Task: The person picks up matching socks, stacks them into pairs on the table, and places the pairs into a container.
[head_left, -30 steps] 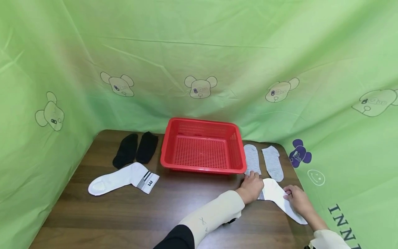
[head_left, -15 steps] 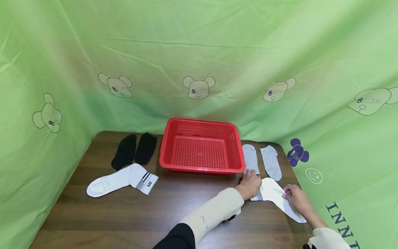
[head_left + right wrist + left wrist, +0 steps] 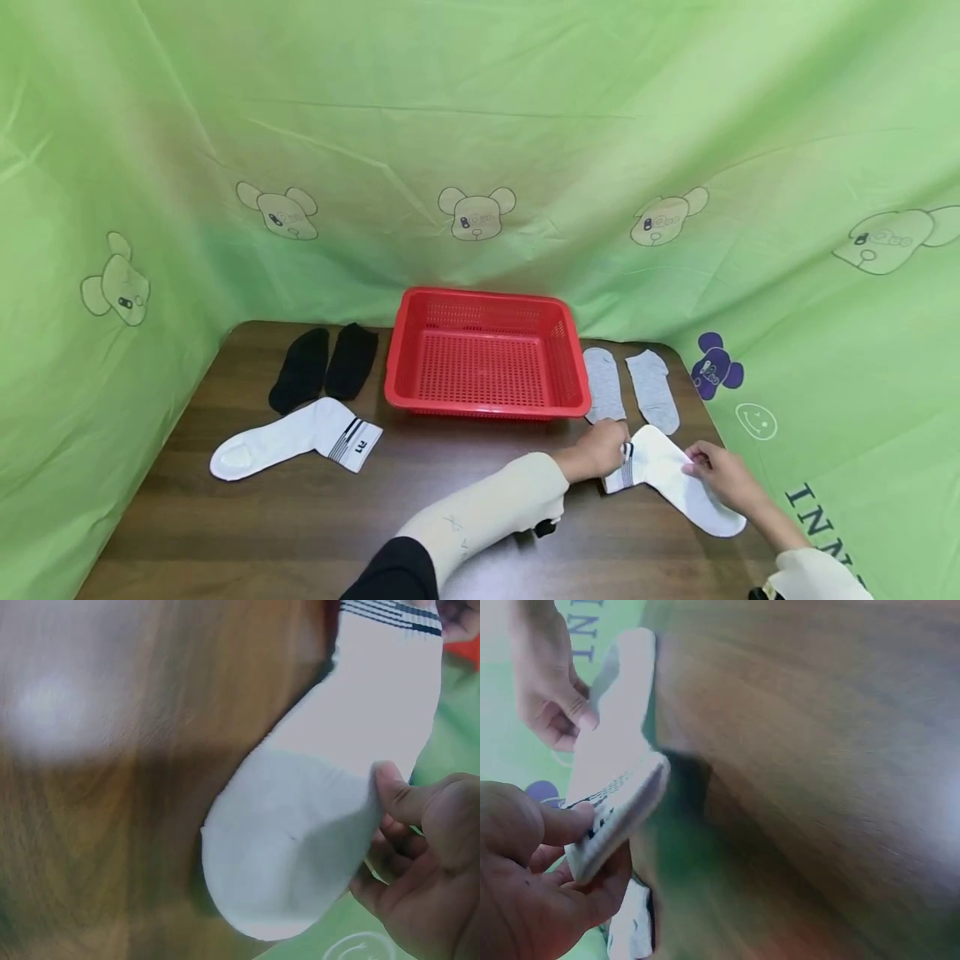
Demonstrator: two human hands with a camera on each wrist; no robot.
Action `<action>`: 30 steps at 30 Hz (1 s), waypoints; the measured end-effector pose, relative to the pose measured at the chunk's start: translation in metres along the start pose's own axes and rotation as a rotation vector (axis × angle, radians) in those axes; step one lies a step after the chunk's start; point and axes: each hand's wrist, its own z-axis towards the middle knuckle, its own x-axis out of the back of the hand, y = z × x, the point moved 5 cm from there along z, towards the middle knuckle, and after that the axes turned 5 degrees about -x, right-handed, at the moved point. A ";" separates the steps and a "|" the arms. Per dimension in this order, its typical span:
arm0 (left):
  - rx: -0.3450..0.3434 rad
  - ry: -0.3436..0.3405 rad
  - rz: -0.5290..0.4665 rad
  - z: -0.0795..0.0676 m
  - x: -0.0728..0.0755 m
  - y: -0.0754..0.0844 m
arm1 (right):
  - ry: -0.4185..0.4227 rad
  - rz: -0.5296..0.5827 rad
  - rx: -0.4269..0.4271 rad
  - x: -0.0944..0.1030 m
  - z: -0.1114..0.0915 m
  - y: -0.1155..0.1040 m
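Observation:
A white sock with dark stripes at its cuff is held between both hands at the right of the table. My left hand pinches the striped cuff, thumb on top and fingers beneath in the left wrist view. My right hand pinches the sock's edge along the foot; the thumb lies over the fabric with the fingers under it. In the left wrist view the cuff is raised off the wood. Beyond the left hand lie two light grey socks, side by side.
A red perforated basket stands at the back middle of the wooden table. Two black socks and another white striped sock lie at the left. Green printed cloth hangs round the back and sides.
Both hands now lift the white sock, which lay flat before. The left hand has taken the cuff up and drawn slightly nearer; the right hand keeps its place on the foot edge.

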 end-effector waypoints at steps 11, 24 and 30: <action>0.228 0.153 -0.466 -0.072 0.050 -0.037 | -0.071 0.056 0.034 0.011 0.004 -0.070; 0.343 0.186 -0.592 -0.159 0.087 -0.089 | -0.209 0.242 0.110 -0.038 0.013 -0.151; 0.418 0.197 -0.544 -0.195 0.091 -0.118 | -0.241 0.327 0.081 -0.075 0.019 -0.178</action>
